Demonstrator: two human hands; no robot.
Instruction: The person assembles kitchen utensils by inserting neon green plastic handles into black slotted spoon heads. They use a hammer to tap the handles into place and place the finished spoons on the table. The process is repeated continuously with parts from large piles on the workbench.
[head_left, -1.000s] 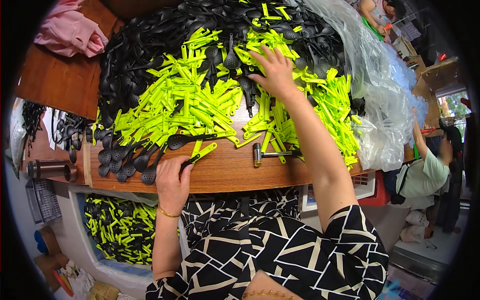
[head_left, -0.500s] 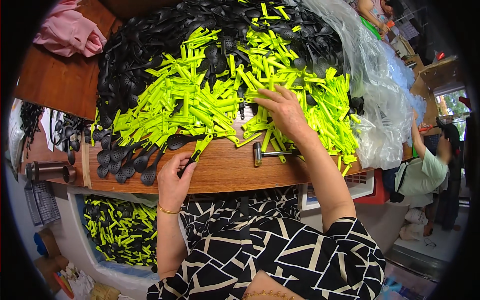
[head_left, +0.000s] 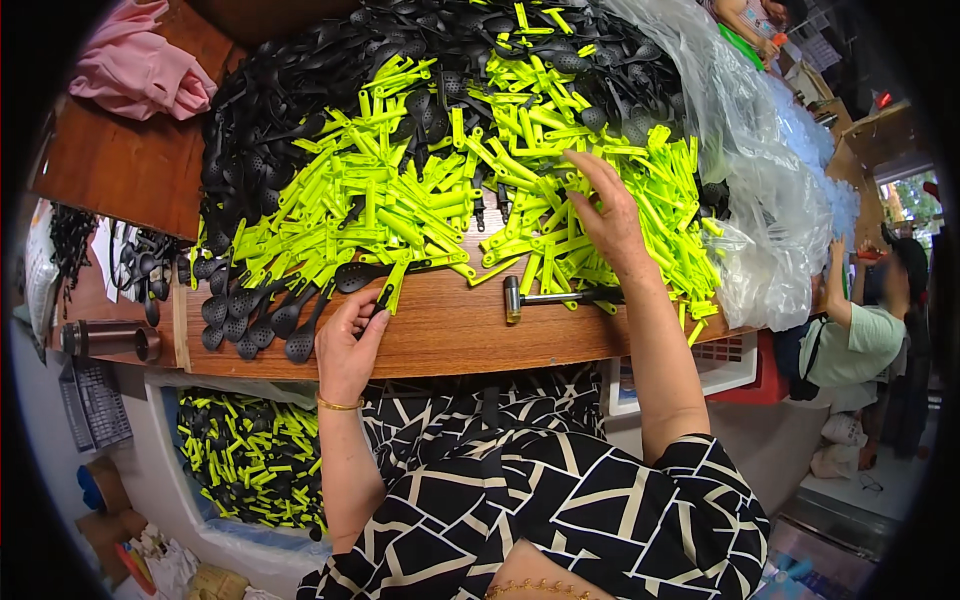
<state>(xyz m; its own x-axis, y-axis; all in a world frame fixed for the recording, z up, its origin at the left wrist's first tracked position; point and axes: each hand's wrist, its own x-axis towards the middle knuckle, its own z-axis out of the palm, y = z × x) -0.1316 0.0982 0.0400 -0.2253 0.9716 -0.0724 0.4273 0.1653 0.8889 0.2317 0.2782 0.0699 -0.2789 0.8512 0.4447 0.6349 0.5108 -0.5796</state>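
Note:
At the table's front edge, my left hand (head_left: 348,350) is closed, thumb and fingers pinching a lime-green handle (head_left: 396,286) with a black part at its lower end. My right hand (head_left: 612,222) hovers over or rests on the right-hand heap of lime-green handles (head_left: 660,210); I cannot tell if it touches them. Its fingers are stretched out and the thumb stands apart, with nothing visibly held. A larger heap of the same handles (head_left: 385,195) spreads beyond my left hand. Below my right wrist lies a hammer (head_left: 514,300) with a dark shaft.
Black slotted spoons (head_left: 300,345) lie at the table's left front; a deep pile of black utensils (head_left: 250,150) fills the back. Clear plastic sheeting (head_left: 750,190) borders the right. A bin of green-handled utensils (head_left: 250,460) stands below left, near a metal flask (head_left: 110,340). Another person (head_left: 850,340) works at right.
My right hand has shifted to the right over the handles, its fingers off the middle of the heap. My left hand keeps its pinch, nearly in place.

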